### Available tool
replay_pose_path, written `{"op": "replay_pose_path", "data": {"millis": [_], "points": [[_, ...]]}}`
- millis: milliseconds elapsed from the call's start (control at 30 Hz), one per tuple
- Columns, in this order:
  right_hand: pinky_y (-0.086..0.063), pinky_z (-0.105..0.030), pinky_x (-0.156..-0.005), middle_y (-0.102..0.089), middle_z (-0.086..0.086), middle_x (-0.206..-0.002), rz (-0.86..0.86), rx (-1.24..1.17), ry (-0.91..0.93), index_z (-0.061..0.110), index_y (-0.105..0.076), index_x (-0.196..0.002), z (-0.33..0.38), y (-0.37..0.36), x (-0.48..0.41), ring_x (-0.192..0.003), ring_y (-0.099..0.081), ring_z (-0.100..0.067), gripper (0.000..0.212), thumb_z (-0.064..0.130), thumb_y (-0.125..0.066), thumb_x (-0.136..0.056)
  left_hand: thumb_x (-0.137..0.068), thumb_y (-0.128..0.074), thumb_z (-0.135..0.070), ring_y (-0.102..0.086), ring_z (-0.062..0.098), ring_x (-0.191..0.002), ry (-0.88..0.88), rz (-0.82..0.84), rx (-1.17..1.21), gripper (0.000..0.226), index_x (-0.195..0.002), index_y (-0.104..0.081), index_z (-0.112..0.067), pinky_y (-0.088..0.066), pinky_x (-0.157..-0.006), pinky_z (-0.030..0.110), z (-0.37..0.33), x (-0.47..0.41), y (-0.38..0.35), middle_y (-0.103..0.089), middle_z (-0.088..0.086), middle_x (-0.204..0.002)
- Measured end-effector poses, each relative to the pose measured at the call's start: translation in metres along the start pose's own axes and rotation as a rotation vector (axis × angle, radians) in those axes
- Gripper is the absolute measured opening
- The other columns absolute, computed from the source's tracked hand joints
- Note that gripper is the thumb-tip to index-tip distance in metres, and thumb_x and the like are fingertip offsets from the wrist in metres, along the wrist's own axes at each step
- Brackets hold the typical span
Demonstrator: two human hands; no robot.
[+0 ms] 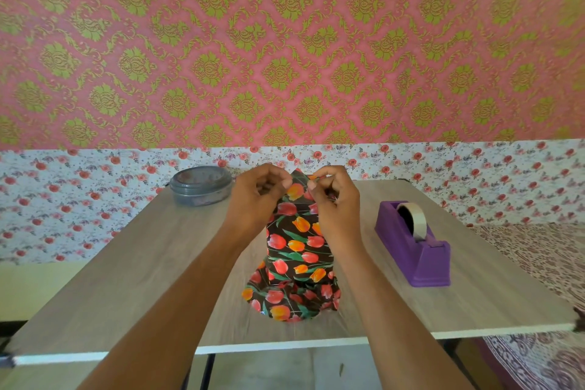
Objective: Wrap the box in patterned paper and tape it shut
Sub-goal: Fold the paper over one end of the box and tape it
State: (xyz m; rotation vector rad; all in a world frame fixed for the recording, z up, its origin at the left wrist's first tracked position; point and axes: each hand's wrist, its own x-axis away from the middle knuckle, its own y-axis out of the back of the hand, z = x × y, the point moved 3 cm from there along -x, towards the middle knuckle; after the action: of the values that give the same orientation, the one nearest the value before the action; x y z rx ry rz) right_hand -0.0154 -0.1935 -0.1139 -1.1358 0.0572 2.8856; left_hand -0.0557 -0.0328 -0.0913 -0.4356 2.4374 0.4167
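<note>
— While we hold both arms out over the table (126,263), where does the parcel sit?

— In the lower middle of the frame, on the wood-grain top, between our forearms. The tulip paper (296,247), black with red and orange flowers, covers the box completely, so we see no bare box at all.

— And our hands?

— Our left hand (256,196) and right hand (335,199) meet at the centre of the frame, at the far, raised end of the paper. Each has its fingers curled and pinches the paper's upper edge between thumb and fingertips. A pointed flap sticks up between them.

— The near end?

— It flares out crumpled on the table, towards the front edge.

— What else do we have?

— Right of centre stands a purple tape dispenser (414,260) with a pale tape roll (419,222), apart from the paper. Left of centre, at the table's far edge, sits a round grey container (201,187) with its lid on. Behind the table we see floral wallpaper (95,199) across the middle of the frame and pink-and-green damask wallpaper (285,41) filling the upper half.
</note>
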Motion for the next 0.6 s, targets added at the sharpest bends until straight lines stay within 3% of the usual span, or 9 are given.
{"op": "replay_pose_path", "data": {"millis": [200,300,400,533,600], "points": [[-0.058,-0.047,-0.082,-0.071,0.006,-0.098,0.03,0.127,0.04,0.021,-0.075,-0.104,0.002,0.001,-0.004,-0.088,-0.069,-0.01,0.02,0.004,-0.065,-0.096,-0.089,-0.075,-0.006,-0.073,0.016,-0.086,0.046,-0.056,0.102,0.013,-0.092,-0.079,-0.019,-0.06,-0.081,0.027,-0.006,0.004,-0.002,-0.078,-0.004,-0.087],[-0.059,-0.048,-0.079,-0.07,0.009,-0.092,0.013,0.132,0.025,0.026,-0.075,-0.106,0.002,0.003,-0.004,-0.085,-0.069,-0.01,0.02,0.01,-0.067,-0.097,-0.09,-0.075,-0.008,-0.073,0.017,-0.079,0.036,-0.053,0.077,0.012,-0.1,-0.077,-0.015,-0.06,-0.075,0.029,-0.007,0.004,-0.001,-0.076,-0.001,-0.081],[-0.059,-0.042,-0.074,-0.069,0.012,-0.079,-0.016,0.138,0.008,0.02,-0.074,-0.108,0.004,0.007,-0.002,-0.076,-0.067,-0.006,0.014,0.014,-0.069,-0.096,-0.091,-0.075,-0.016,-0.074,0.018,-0.074,0.032,-0.025,0.018,0.022,-0.112,-0.069,-0.014,-0.06,-0.068,0.032,-0.01,0.003,0.001,-0.076,-0.001,-0.076],[-0.058,-0.036,-0.078,-0.073,0.011,-0.086,-0.024,0.134,0.012,0.016,-0.077,-0.101,0.007,0.007,-0.001,-0.082,-0.067,-0.003,0.009,0.016,-0.07,-0.096,-0.089,-0.077,-0.018,-0.073,0.015,-0.074,0.009,0.006,-0.043,0.018,-0.107,-0.073,-0.016,-0.062,-0.075,0.038,-0.01,0.001,0.002,-0.075,-0.001,-0.075],[-0.058,-0.043,-0.075,-0.069,0.015,-0.08,0.0,0.133,0.015,0.024,-0.075,-0.103,0.005,0.006,-0.001,-0.077,-0.068,-0.006,0.013,0.015,-0.068,-0.097,-0.092,-0.075,-0.018,-0.071,0.017,-0.068,-0.024,0.003,-0.084,0.015,-0.104,-0.068,-0.019,-0.059,-0.068,0.033,-0.012,0.0,0.001,-0.073,-0.001,-0.07]]}}
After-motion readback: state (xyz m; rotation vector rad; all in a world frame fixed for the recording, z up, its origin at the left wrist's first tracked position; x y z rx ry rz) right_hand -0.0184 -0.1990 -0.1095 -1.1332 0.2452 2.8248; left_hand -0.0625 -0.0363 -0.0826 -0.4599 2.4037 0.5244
